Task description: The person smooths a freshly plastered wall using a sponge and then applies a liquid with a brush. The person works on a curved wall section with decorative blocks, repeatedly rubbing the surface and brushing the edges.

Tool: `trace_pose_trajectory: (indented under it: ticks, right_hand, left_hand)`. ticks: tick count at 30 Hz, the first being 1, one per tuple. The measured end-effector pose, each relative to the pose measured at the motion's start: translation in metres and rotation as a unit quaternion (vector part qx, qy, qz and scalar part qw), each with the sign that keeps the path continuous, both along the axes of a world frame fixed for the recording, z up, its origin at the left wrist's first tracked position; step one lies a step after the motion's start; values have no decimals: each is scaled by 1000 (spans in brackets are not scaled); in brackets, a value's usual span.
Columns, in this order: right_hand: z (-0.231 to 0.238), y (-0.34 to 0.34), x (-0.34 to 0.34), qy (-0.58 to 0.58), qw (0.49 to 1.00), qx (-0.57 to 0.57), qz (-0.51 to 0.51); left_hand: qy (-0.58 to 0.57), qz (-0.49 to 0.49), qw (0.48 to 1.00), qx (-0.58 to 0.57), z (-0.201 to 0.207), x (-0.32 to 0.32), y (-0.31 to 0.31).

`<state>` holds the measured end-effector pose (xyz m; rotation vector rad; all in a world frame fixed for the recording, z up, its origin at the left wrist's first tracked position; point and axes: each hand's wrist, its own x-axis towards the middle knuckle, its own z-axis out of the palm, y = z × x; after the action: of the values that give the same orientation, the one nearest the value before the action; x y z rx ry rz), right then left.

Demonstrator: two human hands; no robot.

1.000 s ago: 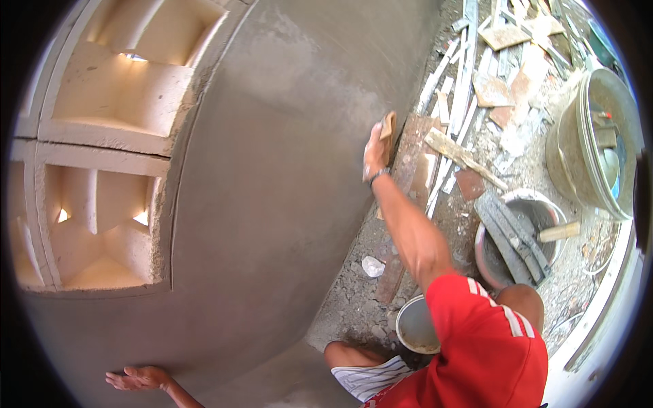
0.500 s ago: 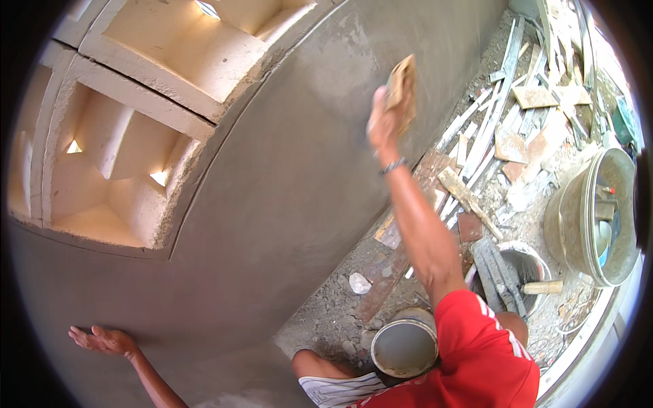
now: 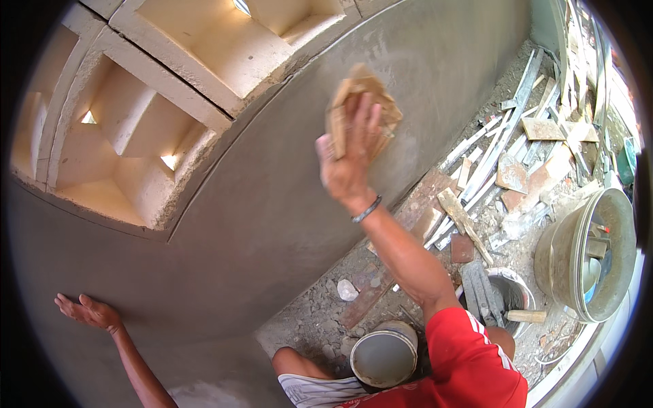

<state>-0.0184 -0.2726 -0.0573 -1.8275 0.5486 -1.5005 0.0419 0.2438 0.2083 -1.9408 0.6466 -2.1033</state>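
Observation:
My right hand (image 3: 350,153) presses a folded piece of brown paper (image 3: 374,102) against the grey plastered wall (image 3: 265,190), with the fingers spread over its face. The paper has creased, uneven edges and is slightly blurred by motion. A wet, lighter sheen shows on the plaster around it. At the lower left, my left hand (image 3: 88,313) rests on the same wall, fingers stretched out and holding nothing. Above and left of the plaster sit cream ventilation blocks (image 3: 170,85) with angled openings.
Near my knees stands a bucket (image 3: 384,357) of grey liquid. Right of it is another bucket (image 3: 511,299) with a grey wooden float (image 3: 481,292) across it. A large tub (image 3: 568,255) holds tools. Wood strips (image 3: 500,153) and broken tiles (image 3: 512,173) litter the ground along the wall.
My right hand has swept the brown paper leftward along the wall, and its broad face now shows. My left hand stays flat on the plaster. The whole view has shifted slightly.

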Motion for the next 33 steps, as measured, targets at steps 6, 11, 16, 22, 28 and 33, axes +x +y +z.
trace_pose_trajectory:
  ticks: [6,11,16,22,28,33]
  right_hand:
    - [44,-134,6,-91,995,11,-36]
    - [-21,-94,21,-115,984,128,-53]
    - [8,-26,8,-42,994,-99,-34]
    - [-79,-280,-24,-152,925,349,17]
    - [-86,-263,-82,-250,879,405,-28]
    - [-63,-208,-114,-246,887,382,77]
  left_hand:
    - [-13,-5,1000,14,1,7,0]
    - [-4,-21,1000,-4,-3,5,-6]
    - [2,-12,1000,5,0,1,4]
    - [-3,-40,999,-14,-7,11,-9]
    - [6,-2,999,-34,-4,8,-5]
    - [88,-70,994,2,-48,-18,-50]
